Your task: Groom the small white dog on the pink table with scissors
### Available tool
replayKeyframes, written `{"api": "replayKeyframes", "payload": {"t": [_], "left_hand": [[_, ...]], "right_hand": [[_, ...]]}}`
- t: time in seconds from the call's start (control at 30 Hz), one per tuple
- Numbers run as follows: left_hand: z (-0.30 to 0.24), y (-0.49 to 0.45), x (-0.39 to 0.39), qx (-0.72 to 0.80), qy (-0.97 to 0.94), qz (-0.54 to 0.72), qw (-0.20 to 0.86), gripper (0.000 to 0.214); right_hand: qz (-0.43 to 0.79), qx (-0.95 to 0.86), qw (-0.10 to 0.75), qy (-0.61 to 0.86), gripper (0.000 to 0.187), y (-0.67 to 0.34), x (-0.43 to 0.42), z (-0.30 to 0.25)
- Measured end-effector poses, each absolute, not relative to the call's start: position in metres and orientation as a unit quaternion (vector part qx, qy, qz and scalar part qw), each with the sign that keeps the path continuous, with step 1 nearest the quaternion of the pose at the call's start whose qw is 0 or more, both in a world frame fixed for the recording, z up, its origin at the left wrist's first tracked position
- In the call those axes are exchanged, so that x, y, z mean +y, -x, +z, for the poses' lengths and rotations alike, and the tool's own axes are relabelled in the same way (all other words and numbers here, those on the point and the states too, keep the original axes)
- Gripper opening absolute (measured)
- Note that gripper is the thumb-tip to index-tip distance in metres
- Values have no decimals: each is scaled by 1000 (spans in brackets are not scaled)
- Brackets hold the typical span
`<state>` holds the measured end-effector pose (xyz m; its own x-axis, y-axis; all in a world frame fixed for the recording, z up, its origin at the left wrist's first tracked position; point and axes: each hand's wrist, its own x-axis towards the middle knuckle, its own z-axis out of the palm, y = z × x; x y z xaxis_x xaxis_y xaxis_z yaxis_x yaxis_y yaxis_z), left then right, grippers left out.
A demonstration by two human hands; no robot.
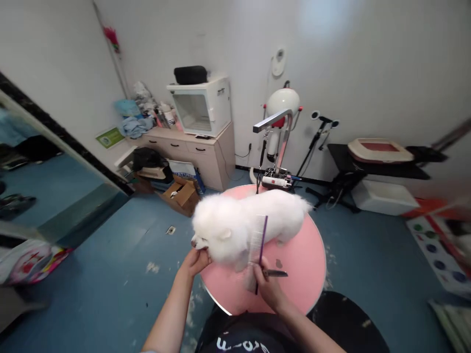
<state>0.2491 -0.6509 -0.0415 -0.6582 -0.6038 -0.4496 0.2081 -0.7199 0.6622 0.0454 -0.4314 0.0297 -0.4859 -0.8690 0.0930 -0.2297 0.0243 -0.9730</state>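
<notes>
In the head view, the white Pomeranian-type dog stands on the round pink grooming table, its head toward the left and its tail toward the right. The left hand is under the dog's chin, its fingers curled in and holding the muzzle from below. The right hand is closed around the lower part of a purple-backed metal comb, which stands nearly upright against the chest and shoulder; a dark-bladed tool, probably scissors, juts out sideways from the same grip.

The grooming looks well along: the coat on the back is short and even, and pale tufts lie on the floor, likely clippings. What seems left is the fuller fur around the chest and front legs, where the comb is; whether the far side is finished cannot be told.

Counted, there are one dog, one comb, one pair of scissors, if that is what it is, and one grooming table. Behind stand one white drying cabinet, one open cardboard box and one litter tray. The tufts are too scattered to count.
</notes>
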Motion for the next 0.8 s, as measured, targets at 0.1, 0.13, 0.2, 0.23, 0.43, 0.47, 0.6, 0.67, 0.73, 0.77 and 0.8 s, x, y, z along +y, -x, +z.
{"api": "replayKeyframes", "payload": {"t": [0.1, 0.13, 0.2, 0.23, 0.43, 0.47, 0.6, 0.67, 0.73, 0.77, 0.8], "left_hand": [[-29, -247, -693, -311, -329, -874, 176, 45], [-23, -243, -706, -342, -334, -861, 172, 46], [-10, -231, -727, -431, -339, -811, 206, 46], [-4, -224, -734, -469, -333, -785, 230, 45], [16, -205, -745, -546, -330, -702, 317, 46], [20, -205, -745, -566, -323, -690, 317, 43], [46, -210, -749, -665, -245, -644, 287, 32], [60, -210, -751, -713, -206, -609, 280, 24], [72, -209, -750, -746, -181, -579, 276, 18], [76, -208, -749, -755, -174, -570, 274, 18], [78, -208, -748, -760, -171, -565, 272, 18]], "right_hand": [[-533, 712, 104, 444, 16, -75, -439, 30], [-519, 715, 62, 465, 18, -87, -445, 31], [-504, 724, -7, 471, 22, -110, -458, 36], [-502, 735, -35, 454, 22, -119, -462, 38], [-380, 750, -124, 526, 26, -134, -445, 60], [-338, 739, -132, 568, 28, -130, -441, 66], [-166, 769, -144, 601, 26, -113, -444, 91], [-87, 781, -111, 608, 23, -111, -446, 99], [-36, 765, -56, 640, 22, -116, -446, 107], [-21, 755, -32, 655, 21, -121, -445, 111], [-12, 744, -14, 668, 19, -125, -446, 117]]}}
